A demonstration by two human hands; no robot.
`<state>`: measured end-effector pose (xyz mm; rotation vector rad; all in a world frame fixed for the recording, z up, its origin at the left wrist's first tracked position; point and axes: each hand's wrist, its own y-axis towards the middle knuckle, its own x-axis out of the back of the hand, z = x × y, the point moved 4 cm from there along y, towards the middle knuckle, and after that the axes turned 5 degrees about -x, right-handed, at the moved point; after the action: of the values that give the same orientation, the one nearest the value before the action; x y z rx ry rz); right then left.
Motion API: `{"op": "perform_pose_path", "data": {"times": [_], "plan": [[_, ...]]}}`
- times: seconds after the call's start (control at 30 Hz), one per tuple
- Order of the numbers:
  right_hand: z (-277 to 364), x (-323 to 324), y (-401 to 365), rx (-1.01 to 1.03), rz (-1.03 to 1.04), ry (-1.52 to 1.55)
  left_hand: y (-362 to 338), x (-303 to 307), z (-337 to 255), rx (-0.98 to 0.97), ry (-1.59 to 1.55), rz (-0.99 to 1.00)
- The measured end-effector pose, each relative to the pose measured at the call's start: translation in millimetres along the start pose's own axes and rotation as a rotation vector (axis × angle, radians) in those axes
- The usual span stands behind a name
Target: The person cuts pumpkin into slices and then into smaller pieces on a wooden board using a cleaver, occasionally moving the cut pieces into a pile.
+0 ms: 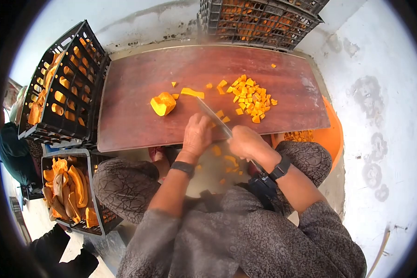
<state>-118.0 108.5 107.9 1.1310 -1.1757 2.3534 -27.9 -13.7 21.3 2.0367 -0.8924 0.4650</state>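
Note:
A brown wooden cutting board (139,78) lies in front of me. My right hand (248,142) grips the handle of a long knife (213,115) whose blade points up and left across the board. My left hand (197,134) rests at the board's near edge beside the blade, fingers curled over orange pumpkin pieces that are mostly hidden. A larger pumpkin chunk (163,103) sits to the left of the blade, with a slice (192,92) beyond it. A pile of diced pumpkin cubes (251,97) lies on the right half.
A black crate (76,92) holding pumpkin pieces leans at the left. Another crate (74,190) with pumpkin strips stands lower left. A third crate (259,21) sits beyond the board. An orange tub (331,134) with cubes is at the board's right edge. Fallen cubes lie near my knees.

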Motion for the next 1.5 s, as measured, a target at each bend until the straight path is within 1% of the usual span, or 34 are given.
{"op": "perform_pose_path", "data": {"times": [0.07, 0.2, 0.27, 0.3, 0.4, 0.47, 0.5, 0.57, 0.6, 0.67, 0.7, 0.77, 0.8, 0.87, 0.9, 0.93, 1.0, 1.03, 1.1, 1.13, 1.2, 1.23, 1.27, 1.33, 1.47, 1.5], "plan": [[8, 4, 1, -0.164, 0.153, -0.035, 1, 0, 0, 0.005, -0.028, -0.008], [14, -2, 15, -0.121, 0.147, -0.1, 1, -3, 1, -0.014, -0.032, -0.026], [16, -6, 22, -0.067, 0.054, -0.08, 0, -2, 3, 0.009, -0.03, -0.033], [15, -10, 25, -0.06, 0.053, -0.08, 0, 0, 3, 0.008, -0.023, -0.035], [1, -16, 31, -0.088, -0.006, 0.009, -1, -1, 1, 0.014, -0.038, -0.032], [-18, -17, 32, -0.199, 0.046, 0.433, -2, -2, 4, 0.048, -0.016, -0.007], [-23, -17, 31, -0.198, 0.043, 0.433, -3, -2, 3, 0.045, -0.015, -0.008], [-27, -12, 28, -0.083, -0.057, 0.373, -2, 2, 2, 0.055, -0.065, -0.105], [-28, -10, 24, -0.083, -0.057, 0.373, -3, -1, 6, 0.055, -0.065, -0.105], [-26, -6, 15, -0.101, 0.014, 0.469, -9, -2, 20, 0.14, -0.102, -0.254], [-24, -3, 10, -0.099, 0.011, 0.469, -8, -1, 23, 0.137, -0.102, -0.255], [-17, -3, 0, -0.039, 0.078, 0.489, -4, 8, 28, 0.101, 0.0, -0.419], [-17, -4, -1, -0.035, 0.075, 0.49, -2, 11, 32, 0.097, 0.002, -0.421], [-21, -14, -1, -0.053, 0.168, 0.419, 1, 19, 46, 0.233, -0.098, -0.472], [-23, -17, 0, -0.033, 0.159, 0.408, 4, 23, 48, 0.238, -0.1, -0.515], [-27, -18, 0, -0.029, 0.157, 0.408, 7, 27, 50, 0.235, -0.097, -0.518], [-34, -15, 0, -0.108, 0.141, 0.407, 15, 32, 52, 0.226, -0.041, -0.474], [-35, -12, 0, -0.105, 0.141, 0.407, 19, 34, 51, 0.224, -0.04, -0.475], [-41, 2, -3, -0.162, -0.037, 0.208, 31, 32, 44, 0.136, 0.128, -0.316], [-43, 4, -4, -0.162, -0.039, 0.21, 38, 33, 41, 0.133, 0.128, -0.315], [-50, 5, -5, -0.188, 0.005, 0.349, 56, 24, 30, -0.067, 0.279, -0.123], [-53, 3, -4, -0.19, 0.003, 0.348, 57, 12, 42, -0.063, 0.349, -0.021], [-57, -2, -2, -0.194, 0.002, 0.363, 58, 7, 47, -0.063, 0.345, -0.02], [-61, -3, 0, -0.2, 0.003, 0.378, 60, -2, 54, -0.023, 0.449, 0.067], [-68, -6, 2, -0.206, 0.004, 0.411, 60, -7, 55, 0.001, 0.439, 0.108], [-69, -8, 3, -0.205, 0.0, 0.421, 60, -7, 51, 0.061, 0.43, 0.187]]}}
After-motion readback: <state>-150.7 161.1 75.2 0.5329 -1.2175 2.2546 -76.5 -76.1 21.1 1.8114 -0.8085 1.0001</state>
